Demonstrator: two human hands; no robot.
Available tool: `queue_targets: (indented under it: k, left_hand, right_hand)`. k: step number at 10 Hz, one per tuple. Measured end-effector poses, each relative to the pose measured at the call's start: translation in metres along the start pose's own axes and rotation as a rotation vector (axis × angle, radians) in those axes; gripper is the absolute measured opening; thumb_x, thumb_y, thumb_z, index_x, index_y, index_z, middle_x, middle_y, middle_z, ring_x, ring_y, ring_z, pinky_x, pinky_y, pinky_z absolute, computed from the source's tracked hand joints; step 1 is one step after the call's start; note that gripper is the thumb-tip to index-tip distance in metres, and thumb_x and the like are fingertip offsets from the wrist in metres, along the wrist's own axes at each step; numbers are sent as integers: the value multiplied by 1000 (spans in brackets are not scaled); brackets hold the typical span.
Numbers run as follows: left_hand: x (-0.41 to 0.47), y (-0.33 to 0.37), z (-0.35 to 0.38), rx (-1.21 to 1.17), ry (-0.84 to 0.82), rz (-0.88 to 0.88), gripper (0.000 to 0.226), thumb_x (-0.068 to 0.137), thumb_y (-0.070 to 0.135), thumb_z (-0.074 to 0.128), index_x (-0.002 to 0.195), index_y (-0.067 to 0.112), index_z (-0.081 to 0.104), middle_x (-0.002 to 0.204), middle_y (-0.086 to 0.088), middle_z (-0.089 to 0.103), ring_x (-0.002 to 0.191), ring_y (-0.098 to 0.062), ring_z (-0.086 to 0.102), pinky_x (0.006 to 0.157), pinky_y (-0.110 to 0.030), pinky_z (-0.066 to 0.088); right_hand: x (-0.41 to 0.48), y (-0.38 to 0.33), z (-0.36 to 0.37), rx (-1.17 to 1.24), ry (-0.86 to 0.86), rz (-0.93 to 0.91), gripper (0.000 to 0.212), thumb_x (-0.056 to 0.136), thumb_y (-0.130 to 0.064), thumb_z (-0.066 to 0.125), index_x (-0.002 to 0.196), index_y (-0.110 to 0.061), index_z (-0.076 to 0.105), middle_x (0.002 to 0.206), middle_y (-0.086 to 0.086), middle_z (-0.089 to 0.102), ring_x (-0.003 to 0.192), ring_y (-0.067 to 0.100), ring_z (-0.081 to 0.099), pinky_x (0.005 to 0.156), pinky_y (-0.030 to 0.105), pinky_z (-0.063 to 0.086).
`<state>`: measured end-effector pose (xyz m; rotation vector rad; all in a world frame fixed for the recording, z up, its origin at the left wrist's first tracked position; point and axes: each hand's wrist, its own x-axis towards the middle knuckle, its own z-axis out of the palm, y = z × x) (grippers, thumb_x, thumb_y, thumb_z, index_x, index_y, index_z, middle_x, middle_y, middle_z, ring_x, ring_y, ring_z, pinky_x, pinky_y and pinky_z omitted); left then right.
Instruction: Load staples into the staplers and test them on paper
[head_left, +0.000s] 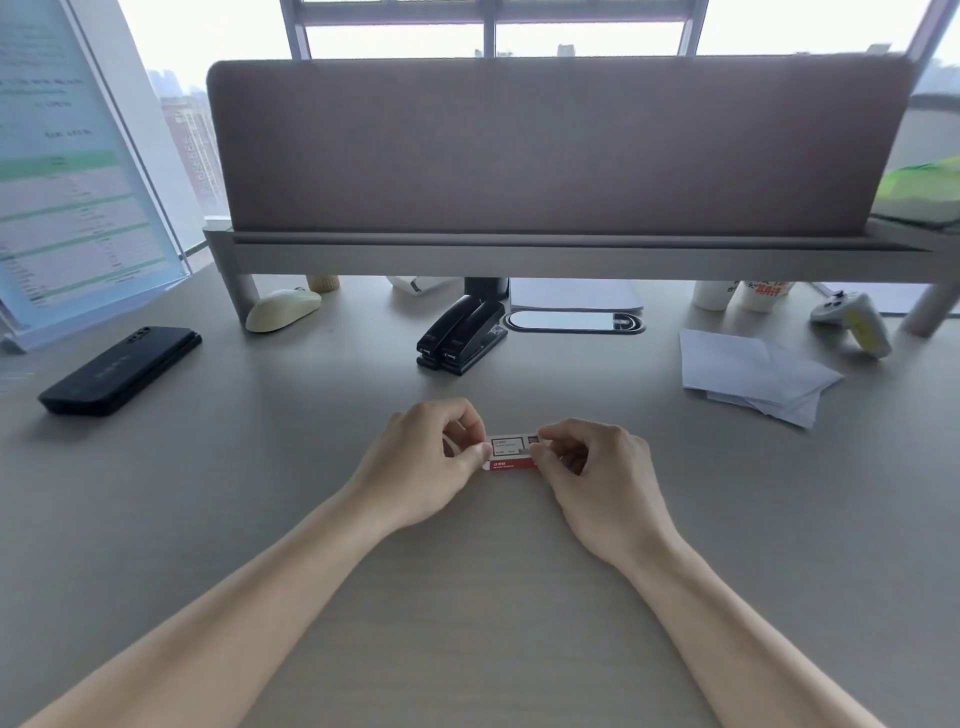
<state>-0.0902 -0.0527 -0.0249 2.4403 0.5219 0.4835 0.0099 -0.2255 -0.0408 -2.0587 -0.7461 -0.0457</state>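
Note:
A small white and red staple box (510, 453) is held just above the desk at the centre. My left hand (434, 457) pinches its left end, and my right hand (597, 467) pinches its right end. Two black staplers (460, 332) stand side by side on the desk beyond the box, shut and untouched. A few white paper sheets (748, 374) lie spread at the right, apart from both hands.
A black phone (119, 370) lies at the left in front of a tilted document stand (78, 171). A cream mouse (283, 307), a white game controller (852, 322) and cups (743, 295) sit under a raised shelf (519, 249) with a grey partition.

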Motion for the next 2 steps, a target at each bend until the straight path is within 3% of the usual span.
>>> queue_targets:
  k: [1, 2]
  left_hand:
    - [-3, 1, -3, -14, 39, 15, 12, 89, 32, 75, 82, 30, 65, 80, 15, 72, 67, 0, 64, 66, -22, 48]
    - [-12, -2, -5, 56, 69, 70, 27, 84, 48, 74, 102, 36, 57, 101, 19, 65, 78, -1, 63, 71, -26, 52]
  right_hand:
    - [-1, -1, 0, -8, -22, -10, 17, 94, -29, 77, 107, -21, 83, 81, -9, 75, 74, 0, 66, 68, 5, 44]
    - [-4, -4, 0, 42, 13, 5, 20, 93, -29, 77, 111, -23, 82, 82, -8, 74, 76, 4, 66, 70, 8, 45]
